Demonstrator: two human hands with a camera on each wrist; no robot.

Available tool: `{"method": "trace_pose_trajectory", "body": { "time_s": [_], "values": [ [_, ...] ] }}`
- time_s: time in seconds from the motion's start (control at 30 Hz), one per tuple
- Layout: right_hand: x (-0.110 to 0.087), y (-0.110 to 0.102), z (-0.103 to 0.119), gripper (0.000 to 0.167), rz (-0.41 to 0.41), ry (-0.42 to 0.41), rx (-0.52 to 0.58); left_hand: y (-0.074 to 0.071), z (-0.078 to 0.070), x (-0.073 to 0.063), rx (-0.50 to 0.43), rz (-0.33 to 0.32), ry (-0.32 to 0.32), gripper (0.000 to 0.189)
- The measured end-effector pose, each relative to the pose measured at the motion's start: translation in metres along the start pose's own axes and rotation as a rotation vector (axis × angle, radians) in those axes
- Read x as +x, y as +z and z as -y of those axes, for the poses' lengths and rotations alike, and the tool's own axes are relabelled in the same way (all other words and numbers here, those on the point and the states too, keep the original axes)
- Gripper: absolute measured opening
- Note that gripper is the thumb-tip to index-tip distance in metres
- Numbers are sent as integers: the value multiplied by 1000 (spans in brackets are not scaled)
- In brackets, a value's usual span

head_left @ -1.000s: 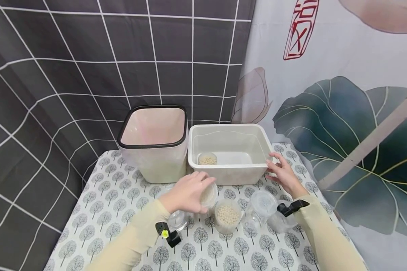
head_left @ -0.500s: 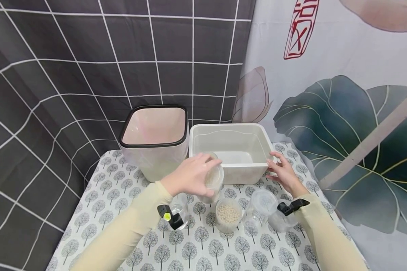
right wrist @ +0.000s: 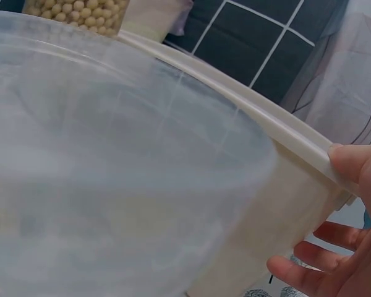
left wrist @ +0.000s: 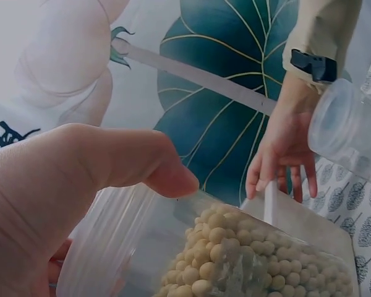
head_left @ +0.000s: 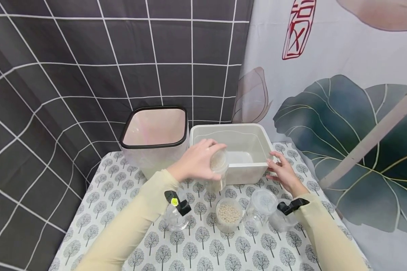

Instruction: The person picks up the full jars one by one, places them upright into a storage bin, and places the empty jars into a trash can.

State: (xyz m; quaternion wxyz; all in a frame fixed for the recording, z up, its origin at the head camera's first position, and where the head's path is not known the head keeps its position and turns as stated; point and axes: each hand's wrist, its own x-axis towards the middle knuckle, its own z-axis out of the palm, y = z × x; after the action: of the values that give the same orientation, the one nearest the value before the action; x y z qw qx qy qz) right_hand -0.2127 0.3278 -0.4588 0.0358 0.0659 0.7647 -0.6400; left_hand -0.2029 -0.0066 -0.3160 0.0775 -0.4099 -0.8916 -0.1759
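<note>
Your left hand (head_left: 197, 162), near the middle of the frame, has its fingers curled round the bean jar (head_left: 221, 165), which hangs aloft in front of the left part of the white bin (head_left: 245, 165). If you move in too low, the jar's base could strike the bin's front wall; you cannot tell from here whether they already touch. The grip sits high, near the lid, so a slip or a loose lid could drop the jar or spill the beans, and how tight the lid is does not show. Your hand also hides the bin's left inside, so anything there could be bumped unseen. At right of centre, your right hand (head_left: 285, 174) is relaxed, a fingertip on the rim, the others spread outside it; that light touch may let the bin slide if it is knocked. Toward the bottom, your left sleeve's wrist camera (head_left: 178, 203) overlaps a clear jar (head_left: 175, 222), and a dropped forearm could topple it.
</note>
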Motion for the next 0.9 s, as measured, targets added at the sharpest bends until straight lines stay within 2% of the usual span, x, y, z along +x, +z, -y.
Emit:
{"method": "trace_pose_trajectory", "body": {
  "time_s": [0.4,0.57,0.77,0.9],
  "values": [
    [-3,2,2,64,-2,6,-22,-10,-5,27,12,-54,-19,83],
    [-5,3,-3,65,6,14,-16,-5,-4,33,-10,-103,-29,81],
    [-6,3,-2,66,3,8,-38,3,3,43,24,-185,-35,82],
    [-5,2,1,66,-5,2,-40,6,7,52,35,-234,-63,80]
  ]
}}
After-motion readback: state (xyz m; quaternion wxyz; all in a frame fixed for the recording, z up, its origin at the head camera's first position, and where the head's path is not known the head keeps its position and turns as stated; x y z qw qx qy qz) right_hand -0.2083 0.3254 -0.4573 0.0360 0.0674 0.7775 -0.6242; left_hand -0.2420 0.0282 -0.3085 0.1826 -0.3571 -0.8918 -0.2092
